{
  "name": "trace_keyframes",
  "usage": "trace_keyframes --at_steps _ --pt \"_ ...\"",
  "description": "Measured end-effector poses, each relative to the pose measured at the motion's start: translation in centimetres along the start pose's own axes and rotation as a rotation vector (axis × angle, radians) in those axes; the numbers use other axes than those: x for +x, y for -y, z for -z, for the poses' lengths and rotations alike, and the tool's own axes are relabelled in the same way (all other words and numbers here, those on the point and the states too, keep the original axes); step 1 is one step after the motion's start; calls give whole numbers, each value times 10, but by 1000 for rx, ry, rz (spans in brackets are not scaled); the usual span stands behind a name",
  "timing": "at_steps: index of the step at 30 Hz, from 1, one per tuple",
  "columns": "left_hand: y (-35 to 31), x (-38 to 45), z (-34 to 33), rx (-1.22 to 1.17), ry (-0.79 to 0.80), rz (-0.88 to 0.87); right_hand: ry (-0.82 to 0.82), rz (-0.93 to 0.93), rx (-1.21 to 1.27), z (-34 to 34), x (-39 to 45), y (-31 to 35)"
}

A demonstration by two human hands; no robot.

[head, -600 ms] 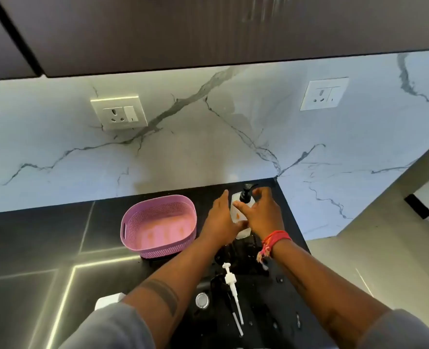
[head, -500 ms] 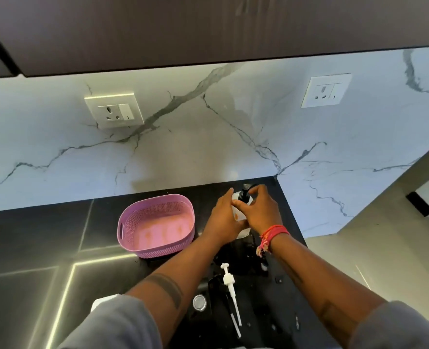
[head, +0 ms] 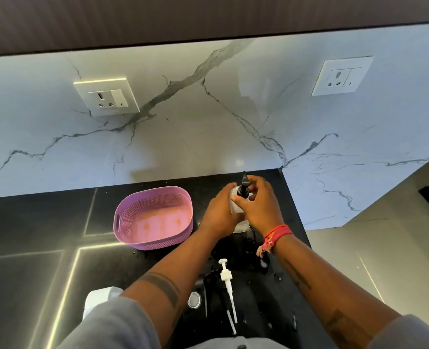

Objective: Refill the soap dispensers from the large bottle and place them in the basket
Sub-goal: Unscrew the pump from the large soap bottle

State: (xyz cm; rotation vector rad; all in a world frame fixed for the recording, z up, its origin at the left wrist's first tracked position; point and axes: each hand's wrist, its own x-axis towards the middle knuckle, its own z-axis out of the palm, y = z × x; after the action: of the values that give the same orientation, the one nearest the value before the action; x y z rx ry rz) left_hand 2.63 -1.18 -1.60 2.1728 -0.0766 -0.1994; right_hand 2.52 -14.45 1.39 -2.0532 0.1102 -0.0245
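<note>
A clear soap dispenser (head: 236, 207) with a black pump head (head: 243, 188) stands on the black counter near the back wall. My left hand (head: 219, 214) wraps its body from the left. My right hand (head: 260, 206) grips it around the neck, just below the pump. To the left sits an empty pink perforated basket (head: 122, 217). A loose white pump with its tube (head: 227, 280) lies on the counter nearer to me, beside a dark pump part (head: 212, 279) and a small round metal cap (head: 194, 300). The large bottle cannot be made out.
A white object (head: 100, 298) peeks out at the lower left behind my sleeve. The counter's right edge (head: 301, 222) drops to the floor. Water droplets dot the counter around the loose pumps. Two wall sockets sit on the marble backsplash, under a dark overhead cabinet.
Both hands stay on the dispenser. My right hand's fingers have shifted around the pump neck, and the black spout now points away from me instead of to the right.
</note>
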Motion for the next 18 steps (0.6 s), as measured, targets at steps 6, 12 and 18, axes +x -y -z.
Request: trace_keyframes --at_steps 6,12,18 --pt "-2 -2 5 1 2 5 -111 -16 -26 -9 1 6" --pt "-1 -1 2 -6 0 -1 -72 -12 85 -9 -6 0" --pt "-4 0 3 13 2 -8 -122 -21 -3 -4 -1 0"
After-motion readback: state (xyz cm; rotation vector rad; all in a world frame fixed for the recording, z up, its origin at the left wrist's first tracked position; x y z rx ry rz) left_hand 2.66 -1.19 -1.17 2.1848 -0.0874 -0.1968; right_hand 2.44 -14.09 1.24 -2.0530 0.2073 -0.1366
